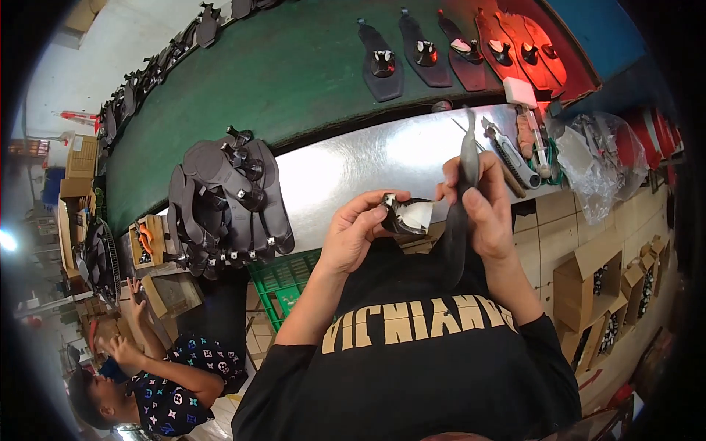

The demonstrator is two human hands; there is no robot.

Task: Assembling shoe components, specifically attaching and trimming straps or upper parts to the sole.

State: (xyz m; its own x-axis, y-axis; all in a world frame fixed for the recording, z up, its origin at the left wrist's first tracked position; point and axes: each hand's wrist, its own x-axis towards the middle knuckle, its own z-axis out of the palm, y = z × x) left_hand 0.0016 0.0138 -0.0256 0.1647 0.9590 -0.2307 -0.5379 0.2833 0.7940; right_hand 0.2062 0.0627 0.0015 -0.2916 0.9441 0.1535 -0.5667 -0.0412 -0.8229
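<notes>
Over the near edge of the shiny metal work table (334, 165), my left hand (353, 229) is closed on a glossy black sandal strap (401, 219) with a white lining. My right hand (489, 209) grips a thin dark grey sandal sole (457, 228), turned edge-on and upright. The strap's narrow end points at my right fingertips; whether it is joined to the sole, I cannot tell. To the left lies a pile of dark sandals (228, 195) with black straps.
A green conveyor belt (294, 81) runs behind the table, carrying several soles with straps (425, 55). Pliers (507, 151) and other hand tools lie at right beside a clear plastic bag (588, 158). A green crate (283, 287) stands below. Another person (176, 375) works at left.
</notes>
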